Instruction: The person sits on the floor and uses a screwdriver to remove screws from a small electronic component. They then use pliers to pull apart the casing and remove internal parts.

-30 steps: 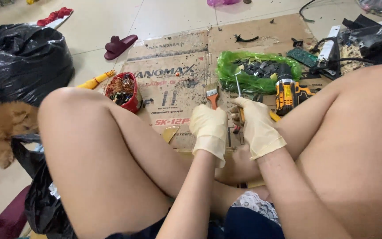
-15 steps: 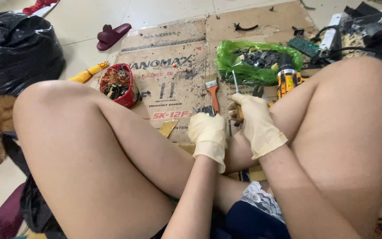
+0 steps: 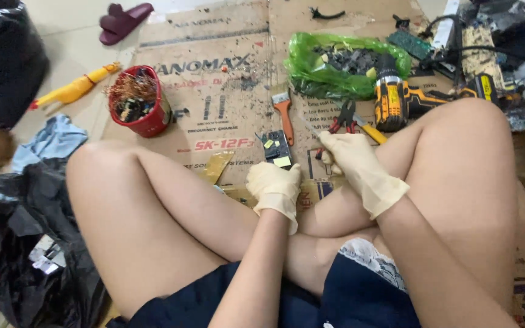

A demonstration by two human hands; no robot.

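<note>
- Two gloved hands are seen between the crossed bare legs: the left hand point(image 3: 274, 185) is curled closed over the near edge of a small dark circuit board point(image 3: 276, 147), and the right hand point(image 3: 350, 159) is closed around a thin metal tool point(image 3: 308, 125) whose tip points up and to the left.
- Both gloves are made of pale, wrinkled rubber; the handle of the tool is hidden inside the right fist, so its kind cannot be told.
- One board is counted, lying flat on the cardboard sheet point(image 3: 226, 79) just beyond the left hand's fingers, with yellow parts on its top.
- One black plastic bag point(image 3: 44, 261) is crumpled at the near left, and its contents are hard to make out.
- One pair of red-handled pliers point(image 3: 343, 119) is laid just beyond the right hand, partly covered by it.
- One brush point(image 3: 283, 108) with an orange handle is laid beside the board.
- One yellow and black cordless drill point(image 3: 396, 100) is laid on its side, partly hidden by the right knee.
- One red round tub point(image 3: 138, 103) is filled with tangled copper wire.
- One green plastic bag point(image 3: 344, 64) holding dark scrap pieces is laid further off.
- One maroon slipper point(image 3: 124, 21) is seen farthest away on the tiled floor.
</note>
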